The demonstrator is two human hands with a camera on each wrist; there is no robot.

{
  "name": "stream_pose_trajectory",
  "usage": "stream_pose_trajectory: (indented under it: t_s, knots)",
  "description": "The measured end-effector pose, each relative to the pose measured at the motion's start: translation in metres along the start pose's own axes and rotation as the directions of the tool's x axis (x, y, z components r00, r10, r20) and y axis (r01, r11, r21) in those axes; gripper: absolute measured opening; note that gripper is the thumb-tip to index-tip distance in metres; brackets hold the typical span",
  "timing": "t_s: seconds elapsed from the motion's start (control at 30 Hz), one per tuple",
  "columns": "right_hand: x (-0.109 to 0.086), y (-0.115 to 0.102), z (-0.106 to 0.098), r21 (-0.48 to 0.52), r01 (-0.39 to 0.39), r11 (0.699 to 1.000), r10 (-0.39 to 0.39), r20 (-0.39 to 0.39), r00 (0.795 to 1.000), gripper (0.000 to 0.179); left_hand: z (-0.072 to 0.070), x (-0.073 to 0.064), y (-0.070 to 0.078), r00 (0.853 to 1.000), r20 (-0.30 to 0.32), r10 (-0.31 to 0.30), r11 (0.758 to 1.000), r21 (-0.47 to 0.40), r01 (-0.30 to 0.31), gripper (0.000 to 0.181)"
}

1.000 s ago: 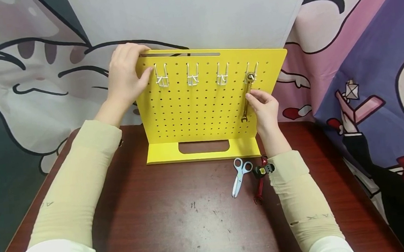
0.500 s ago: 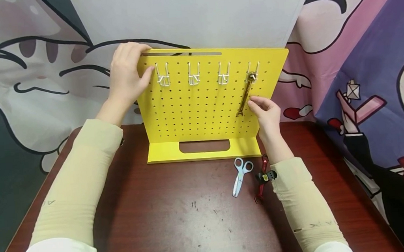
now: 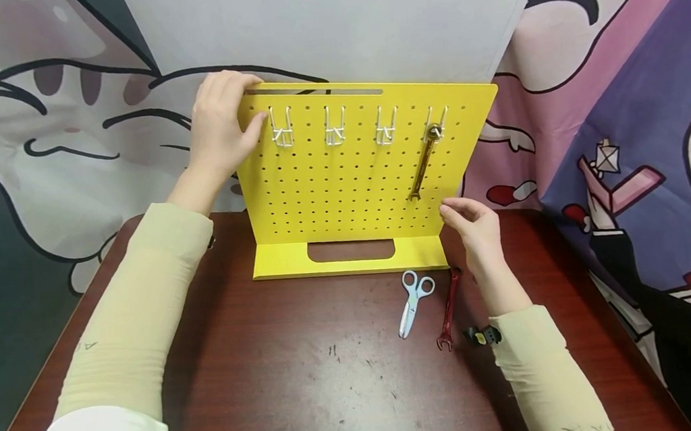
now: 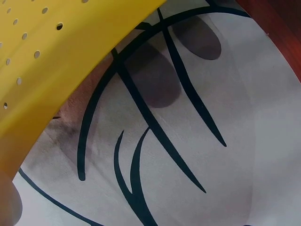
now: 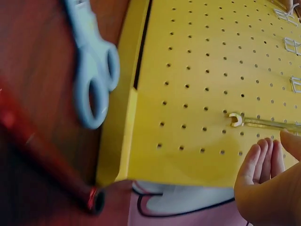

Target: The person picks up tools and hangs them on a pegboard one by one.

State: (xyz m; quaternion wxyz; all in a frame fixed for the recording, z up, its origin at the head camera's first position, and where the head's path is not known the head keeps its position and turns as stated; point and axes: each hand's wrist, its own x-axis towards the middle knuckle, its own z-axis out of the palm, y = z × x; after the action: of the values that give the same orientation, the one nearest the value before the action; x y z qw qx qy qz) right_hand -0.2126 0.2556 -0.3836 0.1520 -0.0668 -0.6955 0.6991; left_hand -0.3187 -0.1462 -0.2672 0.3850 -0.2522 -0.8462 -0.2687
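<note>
A yellow pegboard stand stands on the table with a row of several white wire hooks along its upper part. At its upper left corner my left hand grips the edge, thumb on the front and fingers over the top. A brass-coloured combination wrench hangs by its ring end from the rightmost hook, tilted slightly, its open jaw pointing down. My right hand is just off the board's lower right edge, fingers loosely bent and holding nothing. In the right wrist view the wrench lies beyond the fingertips.
Light blue scissors and a red wrench lie on the dark wooden table in front of the stand's right side. A white panel and printed cartoon cloths rise behind.
My right hand has let go of the hanging wrench and moved down and to the right. The wrench swung left and partly back on its hook. My left hand keeps its grip.
</note>
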Motion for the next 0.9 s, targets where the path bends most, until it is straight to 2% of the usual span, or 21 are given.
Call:
stream_pose_trajectory:
  t_s: [0.07,0.17,0.23,0.4,0.77,0.9]
  knots:
    - [-0.006,0.001,-0.009,-0.068,-0.010,0.998,0.012,0.028,1.000,0.011,0.000,0.000,0.000,1.000,0.001,0.001,1.000,0.000,-0.001,0.036]
    - [-0.016,0.001,-0.022,-0.213,0.006,0.977,0.010,0.077,0.997,0.029,0.000,0.000,0.000,1.000,0.004,0.000,1.000,0.002,0.000,0.036]
    - [-0.022,0.001,-0.031,-0.313,0.028,0.949,0.007,0.111,0.994,0.036,0.000,0.000,0.000,1.000,0.004,0.002,1.000,0.003,-0.002,0.036]
    - [-0.034,0.004,-0.051,-0.507,0.100,0.856,-0.016,0.167,0.986,0.032,0.000,0.000,-0.001,1.000,0.002,0.004,1.000,0.002,-0.004,0.037]
    - [-0.044,0.021,-0.090,-0.716,0.220,0.662,-0.077,0.227,0.971,0.019,-0.001,0.000,0.000,1.000,0.005,-0.002,1.000,0.005,0.002,0.036]
    - [-0.047,0.025,-0.105,-0.752,0.254,0.608,-0.090,0.253,0.963,0.018,-0.001,0.000,0.000,1.000,0.005,0.001,1.000,0.010,-0.001,0.036]
